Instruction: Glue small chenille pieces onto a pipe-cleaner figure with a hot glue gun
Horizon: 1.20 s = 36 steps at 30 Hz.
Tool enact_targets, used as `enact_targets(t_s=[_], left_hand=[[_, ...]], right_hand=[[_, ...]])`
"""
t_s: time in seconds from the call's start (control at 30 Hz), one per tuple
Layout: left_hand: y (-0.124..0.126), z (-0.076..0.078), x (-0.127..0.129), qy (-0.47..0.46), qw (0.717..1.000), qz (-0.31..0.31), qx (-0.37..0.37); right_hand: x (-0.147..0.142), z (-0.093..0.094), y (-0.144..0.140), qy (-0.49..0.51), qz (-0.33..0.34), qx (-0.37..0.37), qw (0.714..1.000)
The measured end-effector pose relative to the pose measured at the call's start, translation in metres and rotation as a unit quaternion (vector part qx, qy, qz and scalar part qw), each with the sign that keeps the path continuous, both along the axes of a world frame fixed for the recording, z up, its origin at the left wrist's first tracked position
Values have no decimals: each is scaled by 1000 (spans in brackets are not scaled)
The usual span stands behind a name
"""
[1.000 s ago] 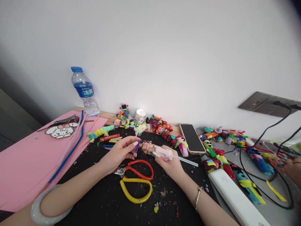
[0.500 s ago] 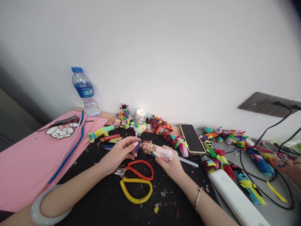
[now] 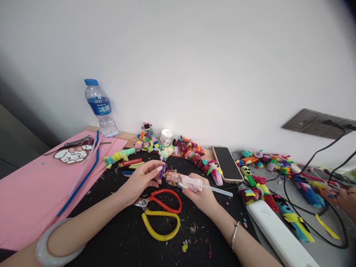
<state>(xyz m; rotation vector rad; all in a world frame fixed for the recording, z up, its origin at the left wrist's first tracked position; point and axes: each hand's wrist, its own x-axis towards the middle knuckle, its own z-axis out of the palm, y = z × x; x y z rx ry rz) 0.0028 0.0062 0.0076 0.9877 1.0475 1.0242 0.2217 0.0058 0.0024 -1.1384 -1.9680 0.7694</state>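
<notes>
Two hands on one small piece, mid-assembly by my read. Left hand (image 3: 140,179) pinches a purple pipe-cleaner bit (image 3: 161,172) between thumb and fingertips, closed on it, at the end of a multicoloured fuzzy figure (image 3: 172,177). Right hand (image 3: 200,194) is wrapped around a pink glue gun (image 3: 192,183), grip closed, nozzle aimed left at that figure; clear glue stick (image 3: 219,191) pokes out the back. Can't tell whether the nozzle touches the figure or sits just beside it. The work sits just above the black mat (image 3: 125,237), near its far edge, right behind the red-and-yellow scissors (image 3: 161,213). Done, as far as visible: the figure has a wound body, and a long row of finished-looking figures (image 3: 194,154) lines the wall either side of a lit candle (image 3: 166,137), with more on the grey surface to the right (image 3: 289,218). Left: the purple bit isn't seated yet from what I can see, so this attachment looks open; can't tell how many parts remain. Trimmings litter the mat. Nearby: water bottle (image 3: 99,107), pink paper sheets (image 3: 25,196) with loose blue pipe cleaners (image 3: 83,178), phone (image 3: 227,163), white power bank (image 3: 280,235), black cables (image 3: 311,218). Another person's hand (image 3: 346,200) is at the right edge, well apart.
</notes>
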Motion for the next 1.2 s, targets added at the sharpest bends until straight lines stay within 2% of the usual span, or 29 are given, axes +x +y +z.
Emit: enact_targets(t_s=[0.63, 1.2], left_hand=[[0, 1, 0, -3, 1000, 6, 0], [0, 1, -1, -7, 1000, -8, -2]], right_hand=[[-2, 4, -1, -8, 14, 18, 1000], [-1, 0, -1, -3, -13, 3, 1000]])
